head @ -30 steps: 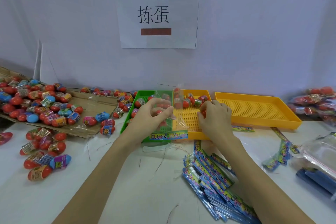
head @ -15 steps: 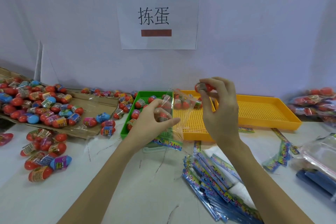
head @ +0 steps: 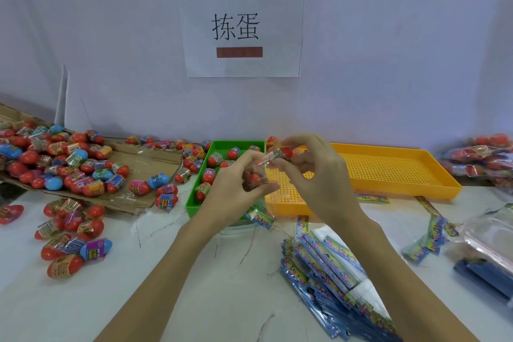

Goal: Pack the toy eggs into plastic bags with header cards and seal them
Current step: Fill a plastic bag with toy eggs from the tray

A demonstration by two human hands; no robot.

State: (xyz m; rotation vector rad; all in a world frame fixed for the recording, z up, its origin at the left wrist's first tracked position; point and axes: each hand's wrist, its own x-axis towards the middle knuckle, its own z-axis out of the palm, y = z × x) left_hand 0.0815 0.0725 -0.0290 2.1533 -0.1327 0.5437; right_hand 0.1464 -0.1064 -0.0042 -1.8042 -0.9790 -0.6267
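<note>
My left hand (head: 236,191) grips a clear plastic bag (head: 256,175) with a colourful header card (head: 259,218) hanging at its lower end; a red toy egg sits inside it. My right hand (head: 319,180) pinches a red toy egg (head: 281,153) at the bag's open mouth, above the seam between the green tray (head: 194,203) and the first yellow tray (head: 283,197). More eggs lie in the green tray.
Loose eggs are heaped on flattened cardboard (head: 144,158) at the left and on the table in front of it. A stack of empty header bags (head: 330,266) lies at the lower right. A second yellow tray (head: 394,172) and filled bags (head: 483,158) are at the right.
My right hand picked an egg from the yellow tray, lifted it, then brought it left and down to the bag's mouth. My left hand raised the bag slightly.
</note>
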